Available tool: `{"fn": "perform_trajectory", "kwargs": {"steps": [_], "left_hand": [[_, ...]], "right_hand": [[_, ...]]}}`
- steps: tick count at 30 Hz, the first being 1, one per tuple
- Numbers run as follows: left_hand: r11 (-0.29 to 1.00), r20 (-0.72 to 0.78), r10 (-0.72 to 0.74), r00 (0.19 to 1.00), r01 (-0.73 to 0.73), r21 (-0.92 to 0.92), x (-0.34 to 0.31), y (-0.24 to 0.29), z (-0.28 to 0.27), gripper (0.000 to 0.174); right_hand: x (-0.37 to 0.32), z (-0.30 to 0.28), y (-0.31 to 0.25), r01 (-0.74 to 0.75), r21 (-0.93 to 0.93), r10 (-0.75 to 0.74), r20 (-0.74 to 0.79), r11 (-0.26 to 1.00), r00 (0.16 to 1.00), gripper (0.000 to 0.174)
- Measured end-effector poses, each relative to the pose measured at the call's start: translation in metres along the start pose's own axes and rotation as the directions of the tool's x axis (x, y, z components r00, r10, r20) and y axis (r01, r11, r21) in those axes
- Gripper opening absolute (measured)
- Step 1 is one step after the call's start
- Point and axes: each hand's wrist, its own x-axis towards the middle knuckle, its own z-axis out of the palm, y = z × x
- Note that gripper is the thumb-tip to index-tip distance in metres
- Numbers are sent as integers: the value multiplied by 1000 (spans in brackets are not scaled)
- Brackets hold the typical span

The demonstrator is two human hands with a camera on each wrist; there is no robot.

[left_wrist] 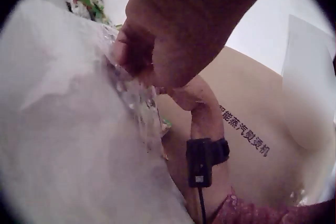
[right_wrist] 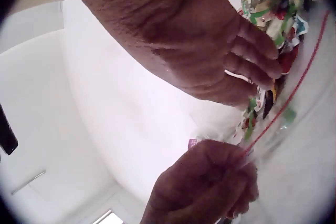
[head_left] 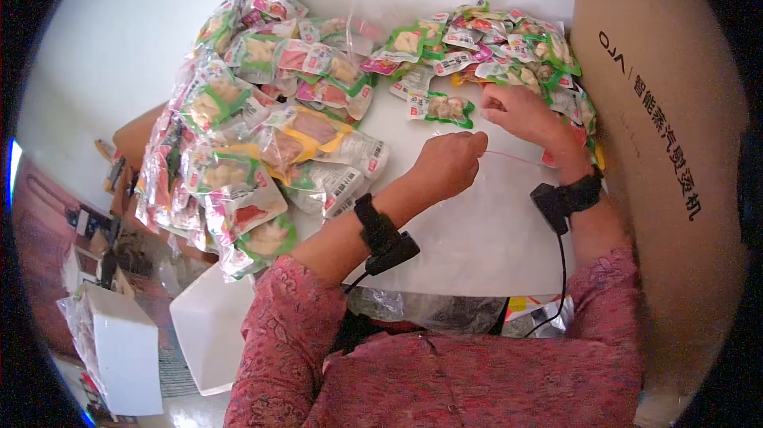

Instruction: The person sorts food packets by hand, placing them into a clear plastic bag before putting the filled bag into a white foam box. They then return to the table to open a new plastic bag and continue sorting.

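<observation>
Two hands at the bag (head_left: 477,225) mouth: left hand (head_left: 449,162) pinches its red seal (head_left: 517,158), which runs across to the right hand (head_left: 520,114), whose grip is unclear.

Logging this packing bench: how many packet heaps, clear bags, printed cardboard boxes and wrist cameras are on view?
packet heaps: 2
clear bag: 1
printed cardboard box: 1
wrist cameras: 2
Total: 6

Bright white table (head_left: 477,245) beside a cardboard box (head_left: 660,189).
The cardboard box stands just right of the fingers (head_left: 469,142); a white carton (head_left: 127,348) sits low, well to their left.
</observation>
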Motion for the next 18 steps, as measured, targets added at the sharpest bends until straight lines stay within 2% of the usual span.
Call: {"fn": "perform_trajectory", "kwargs": {"steps": [1, 3, 4, 6, 7, 9, 10, 12, 13, 15, 18], "left_hand": [[1000, -7, 0, 1000, 0, -18, 4, -3, 7, 9], [995, -53, -77, 996, 73, -64, 10, -9, 19, 6], [994, -56, -76, 995, 72, -80, 11, -14, 24, 6], [975, -129, -19, 991, -10, -221, 13, -21, 32, 9], [972, -131, -16, 991, -15, -236, 13, -23, 34, 9], [872, -138, -54, 989, -20, -488, 12, -30, 37, 15], [865, -137, -54, 989, -22, -502, 12, -33, 39, 15], [856, -286, -48, 957, -109, -506, 12, -38, 42, 16], [847, -292, -53, 955, -112, -520, 13, -40, 44, 16], [795, -288, -135, 948, -70, -603, 13, -42, 49, 13], [809, -369, -121, 921, -123, -574, 16, -48, 51, 12]], "right_hand": [[3, 5, 3, -6, -13, 6, 13, 1000, 1000, 16], [12, 20, 9, 76, 147, -62, -96, 986, 993, 21], [15, 28, 13, 68, 138, -56, -85, 988, 995, 21], [18, 43, 20, 140, 225, -101, -176, 964, 979, 33], [19, 48, 24, 128, 217, -92, -167, 968, 982, 33], [22, 58, 29, 156, 240, -134, -104, 958, 986, 42], [23, 62, 30, 144, 234, -126, -93, 961, 988, 42], [27, 67, 29, 187, 103, -170, -152, 977, 974, 48], [30, 67, 27, 180, 93, -166, -139, 979, 976, 48], [36, 69, 23, 306, -85, -317, -174, 948, 933, 56], [53, 78, 29, 314, -137, -323, -52, 940, 945, 62]]}}
